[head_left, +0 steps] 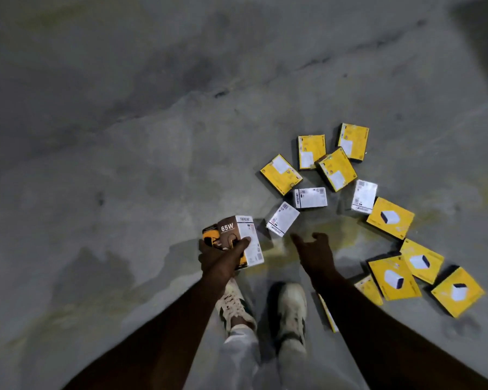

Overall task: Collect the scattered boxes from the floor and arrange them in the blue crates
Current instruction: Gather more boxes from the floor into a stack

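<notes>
My left hand (223, 253) grips two small boxes held together: a brown-and-white "65W" box (244, 235) and an orange-and-black box (210, 235) behind it. My right hand (314, 250) hangs empty with loosely spread fingers, just below a small white box (283, 219) on the floor. Several yellow boxes (281, 174) and two more white boxes (310, 197) lie scattered on the concrete floor to the right. No blue crate is in view.
My two feet in white sneakers (290, 308) stand below the hands. A yellow box on its edge (328, 313) lies right beside my right foot. Stained grey concrete floor (124, 164) spreads to the left and ahead.
</notes>
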A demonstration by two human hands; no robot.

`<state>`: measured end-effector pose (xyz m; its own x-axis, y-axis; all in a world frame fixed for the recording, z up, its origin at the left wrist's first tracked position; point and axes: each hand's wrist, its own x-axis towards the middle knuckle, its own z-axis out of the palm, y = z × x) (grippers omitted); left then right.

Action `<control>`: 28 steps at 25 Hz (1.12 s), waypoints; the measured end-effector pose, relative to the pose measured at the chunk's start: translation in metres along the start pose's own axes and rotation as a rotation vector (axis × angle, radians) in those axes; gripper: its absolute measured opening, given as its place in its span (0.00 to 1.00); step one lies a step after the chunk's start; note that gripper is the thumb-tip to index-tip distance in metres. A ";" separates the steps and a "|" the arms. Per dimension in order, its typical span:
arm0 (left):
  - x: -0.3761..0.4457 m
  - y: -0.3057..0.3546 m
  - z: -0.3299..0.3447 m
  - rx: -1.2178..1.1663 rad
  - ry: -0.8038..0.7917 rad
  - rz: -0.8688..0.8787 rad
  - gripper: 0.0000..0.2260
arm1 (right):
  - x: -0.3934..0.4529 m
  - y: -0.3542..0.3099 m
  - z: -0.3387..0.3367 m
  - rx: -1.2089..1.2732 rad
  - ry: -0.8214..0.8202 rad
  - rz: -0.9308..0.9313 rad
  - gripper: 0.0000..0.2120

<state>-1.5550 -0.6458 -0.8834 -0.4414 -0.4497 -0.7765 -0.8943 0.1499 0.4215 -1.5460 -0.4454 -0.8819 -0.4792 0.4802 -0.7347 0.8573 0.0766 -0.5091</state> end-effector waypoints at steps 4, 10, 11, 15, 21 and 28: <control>0.046 0.017 0.027 0.037 -0.039 0.036 0.68 | 0.044 -0.001 0.026 -0.051 0.050 0.054 0.39; 0.124 0.024 0.099 0.091 -0.025 0.093 0.69 | 0.143 0.008 0.083 -0.155 0.106 0.130 0.42; 0.137 0.022 0.108 0.117 -0.017 0.100 0.69 | 0.159 0.011 0.092 -0.170 0.124 0.150 0.43; 0.180 0.003 0.128 0.201 0.020 0.121 0.65 | 0.211 0.036 0.127 -0.226 0.079 0.219 0.47; 0.192 -0.021 0.124 0.235 0.036 0.112 0.64 | 0.224 0.071 0.138 -0.126 0.031 0.253 0.36; 0.198 -0.004 0.127 0.335 0.016 0.170 0.61 | 0.238 0.044 0.158 -0.007 0.106 0.363 0.56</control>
<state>-1.6485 -0.6234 -1.0983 -0.5871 -0.4072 -0.6996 -0.7838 0.5020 0.3656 -1.6523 -0.4660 -1.1498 -0.1223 0.5653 -0.8157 0.9691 -0.1092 -0.2210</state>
